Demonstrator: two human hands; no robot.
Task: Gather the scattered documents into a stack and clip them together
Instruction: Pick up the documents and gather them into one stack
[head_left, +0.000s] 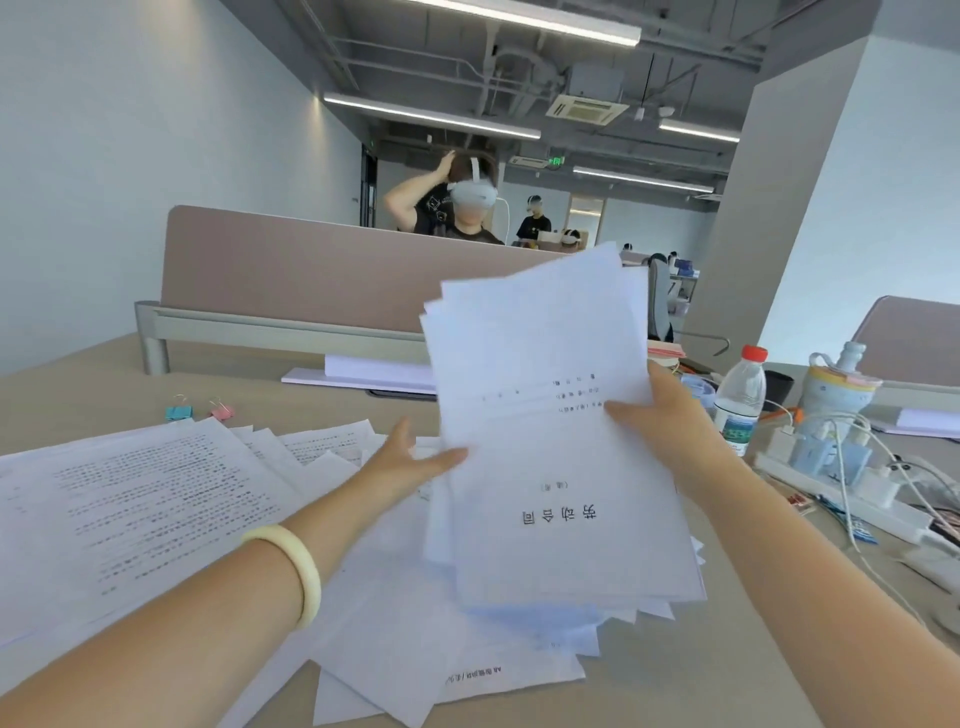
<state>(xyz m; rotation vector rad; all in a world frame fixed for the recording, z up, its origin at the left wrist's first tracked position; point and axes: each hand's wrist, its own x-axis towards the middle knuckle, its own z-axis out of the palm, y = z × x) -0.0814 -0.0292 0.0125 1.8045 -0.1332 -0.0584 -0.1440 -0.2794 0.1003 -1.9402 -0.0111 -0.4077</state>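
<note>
Office space with a pale bench (78, 395) backed by a pink divider (291, 265); loose printed sheets (145, 499) lie fanned across its left and middle, with a blue clip (179, 411) and a pink clip (222, 410) just beyond them. Over the sheets a stack of papers (550, 467) is held up tilted, the right hand (670, 415) keeping a firm grip on its right edge, thumb on the top page, while the left hand (415, 457) has its grip released, straight fingers touching the stack's left edge. To the right stand a water bottle (740, 400) and a power strip (841, 493)
</note>
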